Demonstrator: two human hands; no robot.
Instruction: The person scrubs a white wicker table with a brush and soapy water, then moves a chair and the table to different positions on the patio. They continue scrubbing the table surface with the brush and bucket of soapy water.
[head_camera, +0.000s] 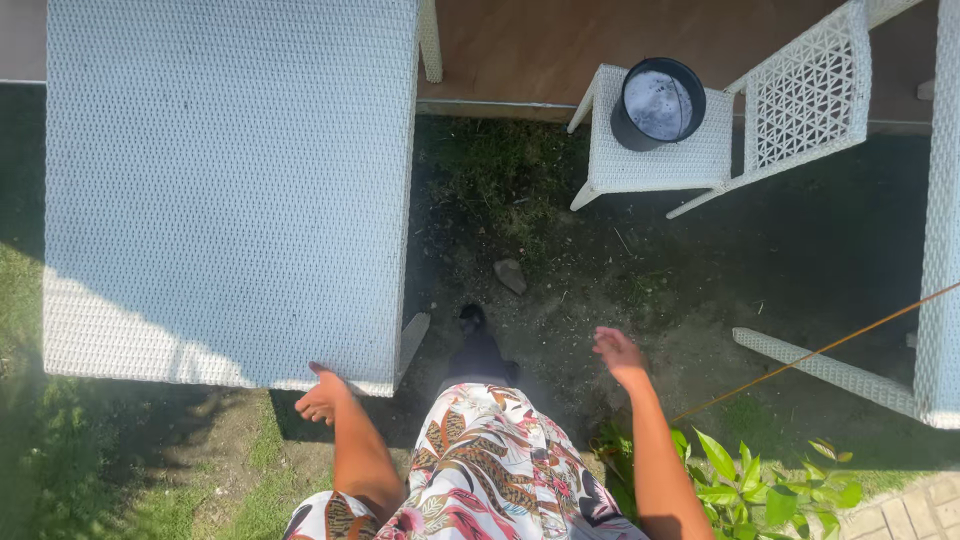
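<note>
Seen from above, the ground is dark bare soil scattered with twigs and thin patches of grass, mostly in shade, with brighter green grass in the lower left of the frame and a strip of brown decking along the top edge. A large white woven table fills the upper left, its near edge lit by sun. The left hand sits in the lower middle just at that near edge, close to the table's corner, fingers loosely curled and holding nothing; whether it actually touches the weave cannot be told. The right hand hangs free over the soil right of centre, fingers relaxed and slightly bent, empty, well apart from any furniture. Between the two arms shows a patterned garment in white, orange and dark tones, and above it a dark shoe on the soil. A small grey stone lies just beyond the shoe. In the upper right stands a white lattice chair, and on its seat rests a black bucket with a pale, cloudy inside. Another white woven piece runs down the right edge. A thin orange cord crosses diagonally at right, and a leafy green plant grows at the lower right beside pale paving.
</note>
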